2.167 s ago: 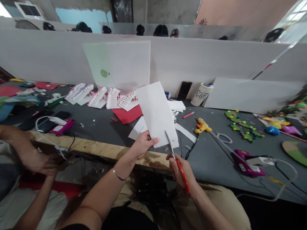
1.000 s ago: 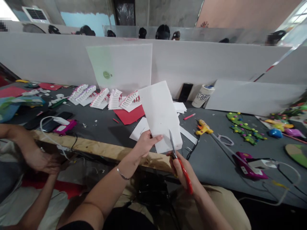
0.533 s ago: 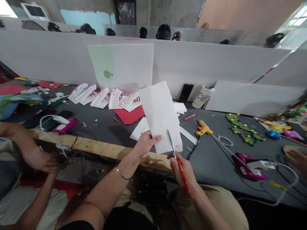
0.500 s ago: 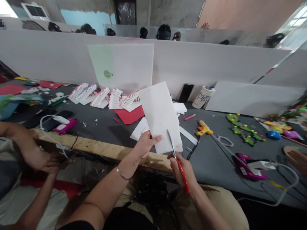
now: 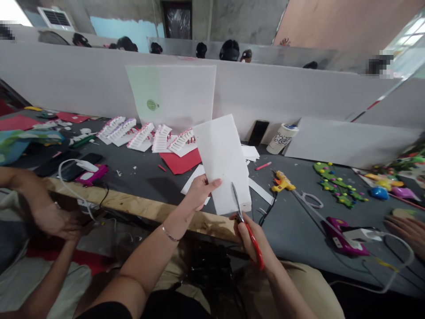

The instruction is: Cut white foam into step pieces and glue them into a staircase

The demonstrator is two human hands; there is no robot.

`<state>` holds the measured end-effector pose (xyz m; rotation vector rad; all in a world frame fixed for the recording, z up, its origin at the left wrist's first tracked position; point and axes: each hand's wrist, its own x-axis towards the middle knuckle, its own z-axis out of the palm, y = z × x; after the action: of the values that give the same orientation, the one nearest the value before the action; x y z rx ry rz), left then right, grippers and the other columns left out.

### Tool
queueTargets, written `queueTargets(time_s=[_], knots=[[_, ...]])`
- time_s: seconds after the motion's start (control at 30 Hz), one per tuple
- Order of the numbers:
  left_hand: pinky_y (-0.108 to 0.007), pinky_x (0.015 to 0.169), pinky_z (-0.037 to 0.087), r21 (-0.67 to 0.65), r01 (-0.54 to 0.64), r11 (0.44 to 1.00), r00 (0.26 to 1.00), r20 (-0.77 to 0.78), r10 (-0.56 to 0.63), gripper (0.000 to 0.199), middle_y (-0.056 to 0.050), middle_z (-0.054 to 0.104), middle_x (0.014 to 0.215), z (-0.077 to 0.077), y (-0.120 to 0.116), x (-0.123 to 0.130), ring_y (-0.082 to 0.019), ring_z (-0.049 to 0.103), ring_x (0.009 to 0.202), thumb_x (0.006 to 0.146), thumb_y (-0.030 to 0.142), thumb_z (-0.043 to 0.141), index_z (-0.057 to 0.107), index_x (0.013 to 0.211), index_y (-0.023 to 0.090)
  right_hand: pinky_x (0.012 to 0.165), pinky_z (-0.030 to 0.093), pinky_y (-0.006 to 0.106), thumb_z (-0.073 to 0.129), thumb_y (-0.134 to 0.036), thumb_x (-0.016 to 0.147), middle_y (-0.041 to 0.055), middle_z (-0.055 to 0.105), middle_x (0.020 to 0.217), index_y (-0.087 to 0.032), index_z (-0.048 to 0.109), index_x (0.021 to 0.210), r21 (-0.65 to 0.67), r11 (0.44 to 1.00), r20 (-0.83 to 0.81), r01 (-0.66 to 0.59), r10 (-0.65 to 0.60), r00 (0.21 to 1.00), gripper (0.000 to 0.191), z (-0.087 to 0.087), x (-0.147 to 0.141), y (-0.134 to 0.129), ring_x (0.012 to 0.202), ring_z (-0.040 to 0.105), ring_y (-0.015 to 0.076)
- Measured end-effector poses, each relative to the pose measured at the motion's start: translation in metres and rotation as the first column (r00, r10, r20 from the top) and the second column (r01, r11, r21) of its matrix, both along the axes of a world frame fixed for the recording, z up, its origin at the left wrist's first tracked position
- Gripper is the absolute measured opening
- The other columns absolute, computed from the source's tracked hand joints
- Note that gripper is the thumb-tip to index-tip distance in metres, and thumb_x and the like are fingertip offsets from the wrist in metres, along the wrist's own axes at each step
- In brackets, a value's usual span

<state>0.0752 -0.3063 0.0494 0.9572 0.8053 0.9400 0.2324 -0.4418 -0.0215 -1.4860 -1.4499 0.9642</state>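
Note:
My left hand [image 5: 201, 191] pinches the left edge of a white sheet [image 5: 221, 159], thumb on top, holding it tilted above the table's front edge. My right hand [image 5: 249, 235] is closed round red-handled scissors [image 5: 255, 246]. One long metal blade lies over the lower right part of the sheet, pointing up and left; the other blade is hidden. Behind the sheet lie a red sheet [image 5: 182, 160] and white paper pieces [image 5: 251, 153]. Several small white stair-like models [image 5: 161, 138] stand to the left of it.
A yellow glue gun [image 5: 283, 181], grey-handled scissors [image 5: 312, 199] and a magenta power strip [image 5: 345, 239] lie right. A phone [image 5: 258, 132] and a white cup [image 5: 282, 138] stand at the divider [image 5: 282, 88]. Other people's hands [image 5: 59, 221] are at far left and far right.
The view has shifted slightly. My hands, the sheet and the scissors keep nearly the same places relative to each other. The hand at far right reaches further into view.

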Motion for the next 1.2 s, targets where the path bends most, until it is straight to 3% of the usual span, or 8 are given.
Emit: queueTargets(time_s=[0.33, 0.6, 0.8, 1.03, 1.2], knots=[[-0.027, 0.06, 0.052, -0.013, 0.041, 0.999, 0.999, 0.03, -0.04, 0.041, -0.007, 0.074, 0.08, 0.009, 0.004, 0.002, -0.016, 0.064, 0.067, 0.056, 0.036, 0.089, 0.07, 0.084, 0.011, 0.051, 0.04, 0.026, 0.03, -0.066, 0.096, -0.0022, 0.051, 0.064, -0.021, 0.056, 0.109, 0.08, 0.988, -0.138, -0.128, 0.139, 0.981, 0.054, 0.014, 0.003, -0.001, 0.053, 0.045, 0.0141], [-0.025, 0.059, 0.051, -0.041, 0.067, 0.997, 0.998, 0.007, -0.066, 0.04, -0.006, 0.074, 0.079, 0.006, -0.009, 0.011, -0.015, 0.063, 0.065, 0.054, 0.038, 0.089, 0.072, 0.08, 0.012, 0.059, 0.044, 0.026, 0.041, -0.064, 0.093, -0.0014, 0.052, 0.064, -0.022, 0.052, 0.08, 0.117, 0.992, -0.002, 0.053, -0.053, 0.999, 0.045, 0.009, 0.005, 0.004, 0.061, 0.049, 0.0148], [-0.026, 0.057, 0.049, -0.022, 0.082, 0.996, 0.997, -0.011, -0.082, 0.04, -0.009, 0.074, 0.078, 0.003, -0.006, 0.011, -0.015, 0.062, 0.063, 0.055, 0.038, 0.089, 0.071, 0.077, 0.01, 0.049, 0.036, 0.024, 0.037, -0.063, 0.094, -0.003, 0.049, 0.06, -0.021, 0.049, 0.076, 0.087, 0.995, -0.031, 0.045, -0.042, 0.999, 0.047, 0.011, 0.007, 0.001, 0.052, 0.042, 0.0118], [-0.03, 0.062, 0.051, -0.028, 0.065, 0.997, 0.998, -0.014, -0.066, 0.033, -0.01, 0.075, 0.082, 0.003, -0.008, 0.009, -0.019, 0.065, 0.069, 0.06, 0.034, 0.086, 0.073, 0.081, 0.011, 0.047, 0.035, 0.023, 0.043, -0.066, 0.089, -0.0028, 0.05, 0.056, -0.021, 0.055, 0.077, 0.077, 0.987, 0.081, 0.142, -0.149, 0.986, 0.048, 0.007, 0.004, 0.003, 0.052, 0.042, 0.0124], [-0.032, 0.064, 0.052, -0.036, 0.071, 0.997, 0.998, 0.004, -0.07, 0.031, -0.011, 0.075, 0.083, 0.003, -0.009, 0.01, -0.021, 0.067, 0.071, 0.061, 0.032, 0.085, 0.074, 0.081, 0.012, 0.042, 0.035, 0.022, 0.045, -0.07, 0.087, -0.0031, 0.048, 0.051, -0.021, 0.059, 0.081, 0.025, 0.984, 0.053, 0.177, -0.178, 0.983, 0.052, 0.002, 0.002, 0.002, 0.049, 0.043, 0.0131]])
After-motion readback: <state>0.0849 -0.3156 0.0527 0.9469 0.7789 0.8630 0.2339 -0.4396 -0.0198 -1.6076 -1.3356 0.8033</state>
